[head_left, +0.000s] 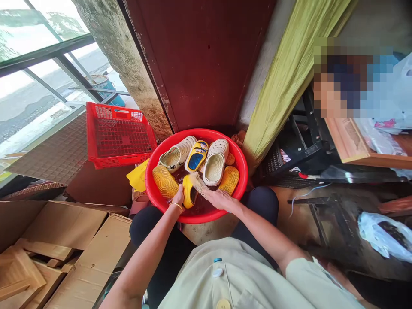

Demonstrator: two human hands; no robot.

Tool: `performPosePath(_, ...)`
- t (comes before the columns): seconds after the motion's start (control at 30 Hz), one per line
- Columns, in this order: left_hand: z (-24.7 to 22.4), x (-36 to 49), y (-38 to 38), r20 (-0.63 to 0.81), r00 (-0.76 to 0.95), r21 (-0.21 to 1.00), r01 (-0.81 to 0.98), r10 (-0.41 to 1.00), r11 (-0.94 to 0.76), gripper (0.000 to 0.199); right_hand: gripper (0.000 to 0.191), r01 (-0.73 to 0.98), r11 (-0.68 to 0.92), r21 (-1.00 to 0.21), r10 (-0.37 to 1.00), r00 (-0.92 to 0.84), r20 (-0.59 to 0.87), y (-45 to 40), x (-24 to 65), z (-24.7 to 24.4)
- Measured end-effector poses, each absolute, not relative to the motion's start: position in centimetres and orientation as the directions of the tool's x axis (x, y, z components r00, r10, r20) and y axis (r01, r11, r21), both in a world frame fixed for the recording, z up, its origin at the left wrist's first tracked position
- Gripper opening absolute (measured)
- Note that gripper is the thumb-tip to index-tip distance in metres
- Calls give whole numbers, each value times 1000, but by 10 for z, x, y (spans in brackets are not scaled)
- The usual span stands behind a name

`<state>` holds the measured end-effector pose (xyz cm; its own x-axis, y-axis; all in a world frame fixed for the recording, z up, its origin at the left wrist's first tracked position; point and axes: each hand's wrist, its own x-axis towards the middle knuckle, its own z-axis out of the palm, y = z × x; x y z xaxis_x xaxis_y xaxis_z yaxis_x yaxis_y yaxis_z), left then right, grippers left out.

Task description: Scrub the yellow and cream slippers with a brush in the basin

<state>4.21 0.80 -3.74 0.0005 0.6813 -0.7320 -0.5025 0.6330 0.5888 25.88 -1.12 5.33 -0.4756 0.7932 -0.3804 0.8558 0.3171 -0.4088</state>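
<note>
My left hand (179, 198) grips a small yellow slipper (187, 198) on its left side, holding it tilted at the near side of a red basin (150, 189). In my right hand (219, 200) is a scrub brush (200, 183) with pale bristles, pressed against or very close to the slipper. Dark water lies in the basin. Around my hands are a cream clog (216, 159) and another cream clog (178, 154). Between them rests a yellow slide with a blue insole (196, 157). Yellow soles show at left (165, 182) and right (229, 180).
A red plastic crate (120, 136) stands left of the basin, beside yellow packaging (138, 176). Cardboard boxes (86, 253) fill the lower left. Behind are a dark red door (199, 64) and a green curtain (283, 77). A wooden tabletop (350, 141) and a plastic bag (375, 234) are at right.
</note>
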Motion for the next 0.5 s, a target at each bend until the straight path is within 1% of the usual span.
performPosePath(0.1,-39,45,13,-756,-14,550,-555,654,624,62,54,806,390,-446,753,-558,-349,-20,270,60)
performPosePath(0.17,-37,45,16,-758,4,530,-579,652,620,63,54,795,405,-451,745,-573,-342,-21,278,65)
performPosePath(0.23,-34,44,18,-754,9,523,-597,656,608,58,53,798,385,-464,739,-568,-363,-19,286,72)
performPosePath(0.33,-34,43,18,-747,-17,526,-626,664,576,51,50,767,352,-536,678,-604,-420,-12,293,85)
performPosePath(0.43,-39,42,19,-744,-26,535,-623,668,572,49,40,721,311,-619,587,-658,-471,-4,284,91)
performPosePath(0.5,-43,41,19,-736,-4,545,-595,677,590,49,33,681,248,-689,508,-697,-506,1,271,90)
